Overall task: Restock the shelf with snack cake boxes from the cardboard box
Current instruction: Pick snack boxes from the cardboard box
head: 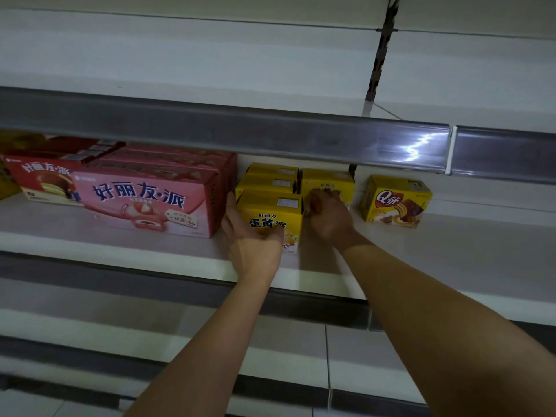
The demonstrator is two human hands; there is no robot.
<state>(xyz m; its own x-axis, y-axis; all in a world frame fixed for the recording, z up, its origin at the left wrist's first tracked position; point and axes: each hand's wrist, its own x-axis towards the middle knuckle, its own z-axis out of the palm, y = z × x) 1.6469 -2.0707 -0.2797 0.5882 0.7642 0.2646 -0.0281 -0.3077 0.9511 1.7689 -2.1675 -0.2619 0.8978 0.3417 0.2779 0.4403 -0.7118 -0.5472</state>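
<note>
The head view looks slightly upward into a dim store aisle, at a white metal shelf (156,251) with a grey price rail along its front edge. Above it runs another shelf with a glossy grey rail (270,127) that catches a streak of light on the right, and behind that a pale back panel with a dark slotted upright (379,55). More white shelf boards lie below, crossed by both bare forearms.

On the middle shelf, from the left: red pie boxes (42,179), then a row of long pink strawberry pie boxes (144,200) pushed one behind another. Just beside them stand small yellow snack cake boxes in two columns. The front yellow box (272,213) sits nearest the shelf edge, with two more behind it. The left hand (249,236) cups this box, fingers reaching up its left side and thumb across its front face. The right hand (326,218) is curled against the front of the second-column yellow box (328,180), fingers bent onto its face; whether it actually pinches the box cannot be told. Well apart to the right stands a single yellow box with a chocolate cake picture (395,201), on bare white shelf.
</note>
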